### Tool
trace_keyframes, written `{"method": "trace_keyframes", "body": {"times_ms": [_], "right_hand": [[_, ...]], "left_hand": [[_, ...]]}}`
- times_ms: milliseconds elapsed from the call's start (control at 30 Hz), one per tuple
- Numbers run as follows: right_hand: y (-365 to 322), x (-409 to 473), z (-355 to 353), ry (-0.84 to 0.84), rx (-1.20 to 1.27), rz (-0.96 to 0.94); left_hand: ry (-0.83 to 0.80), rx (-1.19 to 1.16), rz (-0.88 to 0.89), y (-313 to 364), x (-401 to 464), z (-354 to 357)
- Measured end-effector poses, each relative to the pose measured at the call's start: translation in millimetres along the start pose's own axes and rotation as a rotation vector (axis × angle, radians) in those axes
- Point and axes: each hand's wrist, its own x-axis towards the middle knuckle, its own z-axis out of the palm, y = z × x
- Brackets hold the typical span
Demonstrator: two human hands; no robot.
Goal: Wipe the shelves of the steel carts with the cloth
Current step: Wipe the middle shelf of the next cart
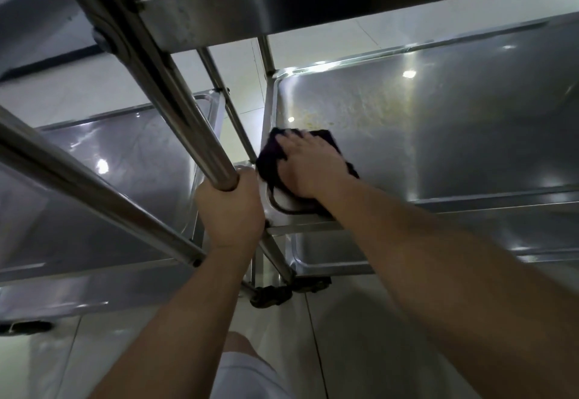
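Nearest the camera, a knee in pale shorts (247, 370) over the tiled floor (360, 336). Up from there, the left hand (230, 210) is clenched tight round the steel post (200, 135) of the cart, fingers wrapped fully about the tube. Just beside it, the right hand (308, 167) lies flat, fingers spread and straight, pressing the dark cloth (272, 160) onto the near left corner of the middle shelf (454, 135). Beyond the cloth, yellowish speckled grime shows on that shelf. Left, a second cart's shelf (109, 179); overhead, the top shelf's edge (313, 1).
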Motion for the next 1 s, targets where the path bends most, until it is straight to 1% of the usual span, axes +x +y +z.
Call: {"method": "trace_keyframes", "body": {"times_ms": [133, 233, 300, 400, 467, 567, 633, 700, 767, 833, 933, 1000], "right_hand": [[113.4, -25.0, -45.1, 0.222, 0.005, 0.338], [194.8, -62.7, -79.3, 0.274, 0.024, 0.601], [216.8, -78.4, -89.2, 0.269, 0.01, 0.72], [199.6, -63.4, -79.3, 0.294, 0.021, 0.79], [162.1, -38.4, -62.9, 0.29, 0.013, 0.713], [81.1, 2.6, -27.5, 0.199, -0.027, 0.46], [22.7, 24.3, -5.9, 0.112, 0.001, 0.295], [-17.8, 38.9, 9.6, 0.003, 0.03, 0.152], [-31.7, 44.6, 14.6, -0.046, 0.049, 0.075], [-29.5, 33.8, 15.5, -0.062, 0.037, 0.02], [-22.6, -5.5, 19.3, -0.067, 0.027, -0.114], [-20.3, -40.3, 19.7, -0.105, 0.017, -0.211]], "left_hand": [[0.004, -0.036, -0.023, 2.9, -3.3, 1.4], [0.011, -0.035, -0.024, 5.6, -4.6, 3.3], [0.012, -0.041, -0.035, 4.8, -3.9, 3.6], [0.012, -0.044, -0.036, 2.8, -2.6, 2.8], [0.019, -0.035, -0.024, 1.4, -1.8, 1.7], [0.01, -0.035, -0.018, 0.0, -2.0, 1.4], [0.012, -0.033, -0.004, -0.8, -2.3, 1.1], [0.019, -0.031, 0.016, 0.4, -3.4, 0.6], [0.027, -0.028, 0.025, -0.6, -3.1, -1.0], [0.03, -0.011, 0.019, -1.2, -2.9, -2.4], [0.022, 0.007, 0.037, -1.7, -1.3, -2.8], [0.015, 0.021, 0.023, -1.1, -0.7, -2.4]]}}
